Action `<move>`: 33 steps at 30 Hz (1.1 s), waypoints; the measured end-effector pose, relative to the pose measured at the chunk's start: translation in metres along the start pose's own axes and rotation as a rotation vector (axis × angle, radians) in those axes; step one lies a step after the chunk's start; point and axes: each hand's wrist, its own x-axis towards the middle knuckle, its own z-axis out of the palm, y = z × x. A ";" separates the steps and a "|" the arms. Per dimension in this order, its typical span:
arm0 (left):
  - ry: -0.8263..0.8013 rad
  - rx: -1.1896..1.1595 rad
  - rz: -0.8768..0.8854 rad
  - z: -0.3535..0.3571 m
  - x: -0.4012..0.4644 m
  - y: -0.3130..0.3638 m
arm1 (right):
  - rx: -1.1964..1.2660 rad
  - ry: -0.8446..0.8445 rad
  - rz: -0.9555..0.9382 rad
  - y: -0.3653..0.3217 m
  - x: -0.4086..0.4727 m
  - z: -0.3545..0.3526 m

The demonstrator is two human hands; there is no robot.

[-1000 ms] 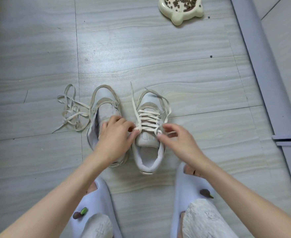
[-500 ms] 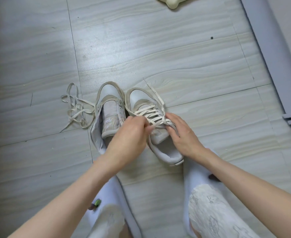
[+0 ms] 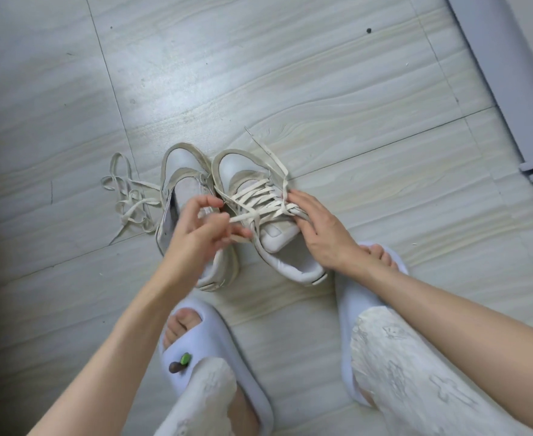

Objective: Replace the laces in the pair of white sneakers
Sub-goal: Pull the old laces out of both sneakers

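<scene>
Two white sneakers stand side by side on the floor, toes pointing away from me. The left sneaker [image 3: 180, 171] has no lace in it. The right sneaker [image 3: 277, 247] carries a cream lace [image 3: 259, 196] crossed through its eyelets, with loose ends trailing past the toe. My left hand [image 3: 202, 228] pinches a strand of that lace and pulls it sideways over the left sneaker. My right hand [image 3: 318, 228] grips the right sneaker's side at the upper eyelets. A loose cream lace [image 3: 130, 196] lies tangled on the floor left of the sneakers.
My feet in pale slippers, the left slipper [image 3: 208, 357] and the right slipper [image 3: 353, 297], sit close behind the sneakers. A grey baseboard [image 3: 510, 83] runs along the right edge. The floor is pale wood-grain tile [image 3: 259, 73].
My left hand has drawn a lace strand out to the left, away from the right sneaker. The right sneaker has turned slightly. The camera tilted down, so the pet bowl left the view.
</scene>
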 end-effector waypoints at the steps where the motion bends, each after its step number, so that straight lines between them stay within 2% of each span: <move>1: 0.008 0.023 0.012 0.002 -0.004 -0.006 | -0.007 0.002 0.001 0.001 0.000 0.000; 3: 0.050 0.192 0.041 0.002 -0.008 -0.015 | -0.032 0.006 0.003 0.003 -0.003 0.003; 6: 0.031 0.765 0.101 -0.009 0.001 -0.008 | -0.062 -0.006 0.007 0.003 -0.003 0.008; 7: 0.006 0.943 0.074 -0.012 0.004 -0.001 | -0.070 -0.009 0.010 0.003 -0.003 0.008; 8: -0.037 1.019 0.022 -0.014 0.006 0.006 | -0.076 -0.009 0.010 0.002 -0.002 0.007; 9: -0.095 0.980 -0.020 -0.016 0.005 0.013 | -0.074 -0.002 0.011 0.002 -0.001 0.007; 10: -0.147 0.823 -0.024 -0.018 0.002 0.018 | -0.066 0.006 0.014 0.002 -0.001 0.006; 12: -0.201 0.356 0.043 -0.021 -0.003 0.017 | -0.045 0.018 0.026 0.002 -0.002 0.005; 14: -0.188 -0.006 0.053 -0.023 -0.003 0.010 | -0.045 0.025 0.025 0.002 -0.002 0.005; 15: -0.144 -0.031 0.044 -0.025 -0.004 0.004 | -0.055 0.027 0.021 0.003 -0.002 0.006; 16: -0.065 0.095 0.056 -0.031 -0.001 -0.001 | -0.068 0.029 0.011 0.003 -0.002 0.007; 18: 0.047 0.676 0.118 -0.047 0.002 -0.004 | -0.112 0.013 0.002 0.004 0.000 0.007; 19: 0.071 0.839 0.102 -0.055 0.002 -0.003 | -0.136 -0.001 0.003 0.004 0.000 0.007; 20: 0.065 0.813 0.070 -0.061 0.000 -0.001 | -0.152 -0.007 0.000 0.004 0.000 0.007; 21: 0.032 0.616 0.062 -0.064 -0.003 0.001 | -0.159 -0.002 -0.001 0.004 0.001 0.007; 24: -0.116 -0.193 0.072 -0.060 -0.013 0.006 | -0.167 0.010 -0.002 0.003 0.001 0.006; 25: -0.123 -0.271 0.056 -0.060 -0.014 0.003 | -0.172 0.011 -0.002 0.003 0.001 0.007; 26: -0.090 -0.216 0.027 -0.060 -0.014 -0.002 | -0.174 0.013 -0.002 0.003 0.001 0.006; 27: -0.013 -0.021 0.013 -0.064 -0.012 -0.009 | -0.173 0.016 0.001 0.003 0.001 0.006; 30: 0.160 0.828 0.049 -0.088 -0.013 -0.021 | -0.178 0.018 -0.007 0.002 0.002 0.007; 31: 0.195 0.996 0.041 -0.096 -0.016 -0.023 | -0.187 0.016 -0.010 0.003 0.003 0.007; 33: 0.304 1.063 0.038 -0.101 -0.023 -0.024 | -0.205 0.016 -0.016 0.003 0.003 0.008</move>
